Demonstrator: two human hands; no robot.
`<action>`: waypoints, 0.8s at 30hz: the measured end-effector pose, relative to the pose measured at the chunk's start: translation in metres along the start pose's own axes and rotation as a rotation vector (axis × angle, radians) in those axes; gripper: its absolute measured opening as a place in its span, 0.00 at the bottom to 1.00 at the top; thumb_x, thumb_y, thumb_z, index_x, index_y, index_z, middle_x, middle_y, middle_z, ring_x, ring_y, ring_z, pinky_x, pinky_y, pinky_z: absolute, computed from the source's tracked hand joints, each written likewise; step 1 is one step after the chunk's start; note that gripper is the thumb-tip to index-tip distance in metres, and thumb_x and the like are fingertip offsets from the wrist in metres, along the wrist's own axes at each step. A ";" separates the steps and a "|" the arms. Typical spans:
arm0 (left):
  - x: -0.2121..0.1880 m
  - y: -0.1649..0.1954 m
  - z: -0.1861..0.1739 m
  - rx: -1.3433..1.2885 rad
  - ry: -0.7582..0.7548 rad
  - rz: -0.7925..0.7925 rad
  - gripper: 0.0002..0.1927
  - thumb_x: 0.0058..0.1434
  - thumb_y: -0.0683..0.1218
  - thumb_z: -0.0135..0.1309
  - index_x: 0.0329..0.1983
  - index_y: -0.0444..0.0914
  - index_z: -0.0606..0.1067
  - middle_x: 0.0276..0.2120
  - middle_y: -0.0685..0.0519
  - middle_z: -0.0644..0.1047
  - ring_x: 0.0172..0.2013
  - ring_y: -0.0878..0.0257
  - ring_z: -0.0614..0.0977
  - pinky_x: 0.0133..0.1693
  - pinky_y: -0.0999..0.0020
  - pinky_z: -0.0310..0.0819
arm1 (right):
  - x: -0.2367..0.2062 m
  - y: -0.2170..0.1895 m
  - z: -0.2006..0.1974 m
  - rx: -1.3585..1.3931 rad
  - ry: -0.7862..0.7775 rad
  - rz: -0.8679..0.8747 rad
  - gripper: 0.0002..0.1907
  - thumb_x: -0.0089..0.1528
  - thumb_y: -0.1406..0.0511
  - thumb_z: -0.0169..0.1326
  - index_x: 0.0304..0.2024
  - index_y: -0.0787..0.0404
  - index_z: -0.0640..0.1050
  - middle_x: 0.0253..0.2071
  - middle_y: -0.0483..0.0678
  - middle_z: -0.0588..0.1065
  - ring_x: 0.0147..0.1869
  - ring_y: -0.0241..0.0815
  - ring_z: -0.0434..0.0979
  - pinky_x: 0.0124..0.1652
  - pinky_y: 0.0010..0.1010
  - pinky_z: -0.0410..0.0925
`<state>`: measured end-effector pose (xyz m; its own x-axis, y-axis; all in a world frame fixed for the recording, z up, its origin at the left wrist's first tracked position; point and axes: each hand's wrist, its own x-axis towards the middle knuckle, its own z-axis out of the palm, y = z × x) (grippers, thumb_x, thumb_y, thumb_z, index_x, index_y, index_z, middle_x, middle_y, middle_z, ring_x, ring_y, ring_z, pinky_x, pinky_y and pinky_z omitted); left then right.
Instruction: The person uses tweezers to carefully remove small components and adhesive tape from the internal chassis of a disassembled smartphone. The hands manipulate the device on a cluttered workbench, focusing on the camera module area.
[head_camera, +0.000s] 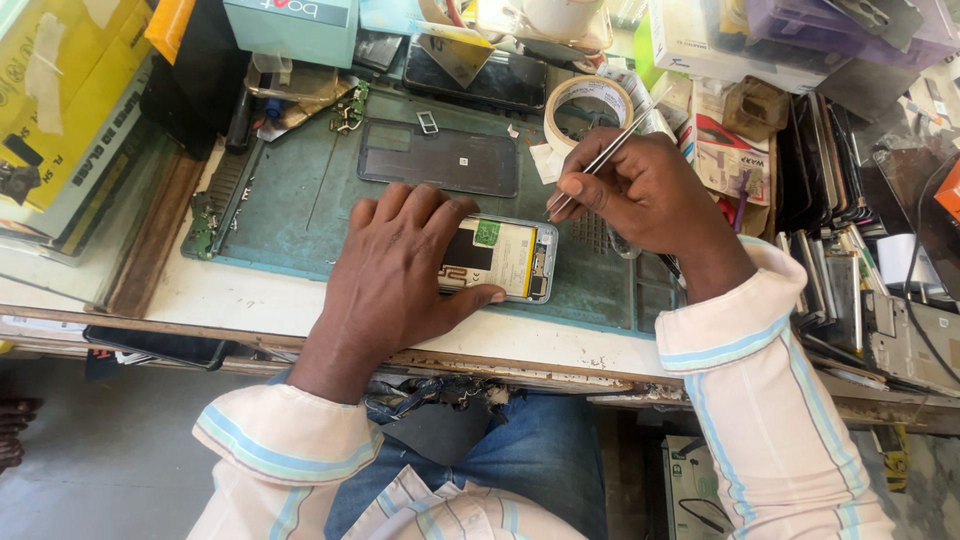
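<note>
A green work mat (300, 200) covers the middle of the bench, with boxes and stacked phone parts crowded round its edges; on the mat, near its front edge, lies an opened phone (510, 258) with its back off, the battery and inner parts showing; just behind it, apart, lies a dark back cover (440, 158), and a roll of tape (588, 100) sits further back to the right. The left hand (400, 270) lies flat over the left part of the phone, fingers together and slightly curved, thumb stretched along its near edge, pinning it down; the right hand (640, 195) pinches thin metal tweezers (600, 160) between thumb and fingertips, their tips down at the phone's upper right corner. The phone looks light, stiff and flat, likely to slide on the mat unless pressed; its exposed insides seem fragile, so the frame edges are the safest hold; the tweezers are springy and need only a light pinch.
</note>
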<state>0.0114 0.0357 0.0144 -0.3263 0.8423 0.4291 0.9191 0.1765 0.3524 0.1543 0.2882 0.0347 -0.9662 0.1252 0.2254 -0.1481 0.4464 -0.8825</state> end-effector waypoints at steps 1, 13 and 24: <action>0.000 0.000 0.000 0.008 0.007 0.006 0.41 0.44 0.68 0.69 0.55 0.39 0.76 0.45 0.50 0.74 0.50 0.51 0.72 0.50 0.54 0.62 | 0.001 0.000 0.001 0.014 0.003 0.011 0.09 0.72 0.64 0.53 0.44 0.66 0.76 0.38 0.50 0.80 0.45 0.39 0.85 0.46 0.33 0.82; -0.001 0.000 0.003 0.051 0.073 0.060 0.39 0.47 0.72 0.65 0.51 0.39 0.80 0.48 0.48 0.74 0.54 0.50 0.71 0.54 0.46 0.55 | 0.004 -0.003 0.008 0.120 -0.065 -0.014 0.09 0.71 0.65 0.55 0.45 0.67 0.76 0.40 0.51 0.80 0.48 0.40 0.85 0.48 0.32 0.81; 0.002 0.023 0.017 -0.207 0.250 0.032 0.09 0.61 0.54 0.68 0.35 0.48 0.80 0.37 0.62 0.79 0.47 0.61 0.78 0.55 0.52 0.57 | -0.003 -0.004 0.007 -0.004 -0.136 -0.159 0.09 0.64 0.65 0.63 0.44 0.62 0.81 0.42 0.49 0.83 0.47 0.38 0.84 0.46 0.30 0.76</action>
<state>0.0352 0.0505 0.0089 -0.3659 0.6900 0.6245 0.8735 0.0231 0.4863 0.1565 0.2801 0.0347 -0.9503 -0.0680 0.3040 -0.3007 0.4548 -0.8383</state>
